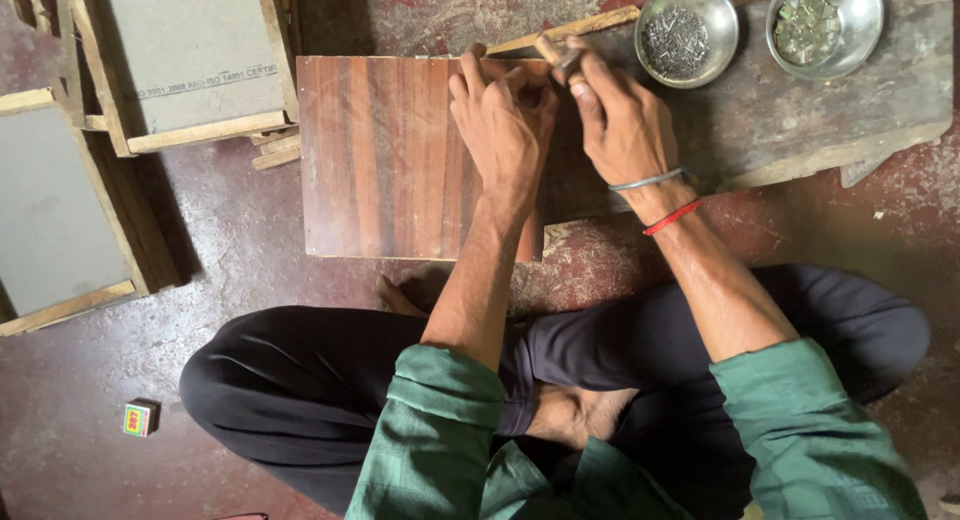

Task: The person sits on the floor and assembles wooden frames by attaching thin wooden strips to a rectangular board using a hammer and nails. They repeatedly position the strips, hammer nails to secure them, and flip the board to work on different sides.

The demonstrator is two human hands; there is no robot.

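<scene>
Small square box (pixel 140 418) with red, green and yellow label on floor near knee, brown wooden board (pixel 385 160) ahead on stone slab, left hand (pixel 500 120) pinching at board's far edge, right hand (pixel 620 120) gripping wooden-handled tool (pixel 553 52), grey framed panel (pixel 195 50) with a printed strip, two steel bowls (pixel 688 18) beyond.

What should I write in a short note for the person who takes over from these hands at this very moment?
Left hand: rests on the top right part of the wooden board, fingers curled near the top edge.
Right hand: holds a small wooden-handled tool at the same edge.
Things: the board lies on the floor against a grey slab. A thin wooden strip runs along the board's top edge. On the slab stand a bowl of small nails and a bowl of small metal pieces.
Done: cannot tell whether any nail is in.
Left: work at this edge is under way, not finished.
</scene>
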